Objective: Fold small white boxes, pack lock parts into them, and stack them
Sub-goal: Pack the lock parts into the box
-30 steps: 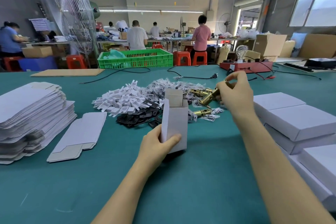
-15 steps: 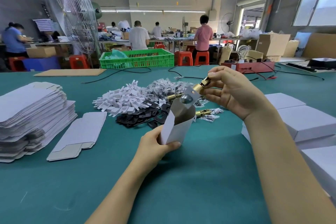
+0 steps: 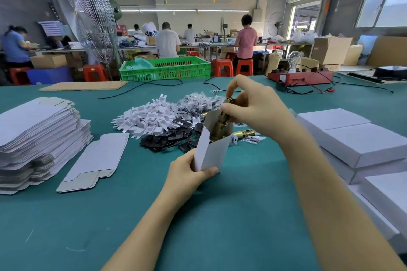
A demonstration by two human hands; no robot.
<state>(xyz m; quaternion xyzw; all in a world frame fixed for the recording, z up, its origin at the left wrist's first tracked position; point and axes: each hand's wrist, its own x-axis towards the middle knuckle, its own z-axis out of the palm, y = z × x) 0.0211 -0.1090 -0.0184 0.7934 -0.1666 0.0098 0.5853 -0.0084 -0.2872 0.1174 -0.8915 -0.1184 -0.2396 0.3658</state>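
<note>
Left grip clasping tilted small white folded cardboard box, right grip pinching brass cylindrical lock latch half-inserted toward 12 o'clock; risks snagging the flap, buckling thin walls.

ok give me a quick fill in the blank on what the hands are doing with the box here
1. The left hand holds the white ____ by its lower end.
2. The right hand lowers a ____-coloured latch into it.
3. Flat blanks are stacked on the person's ____ side.

Missing: box; brass; left
</note>
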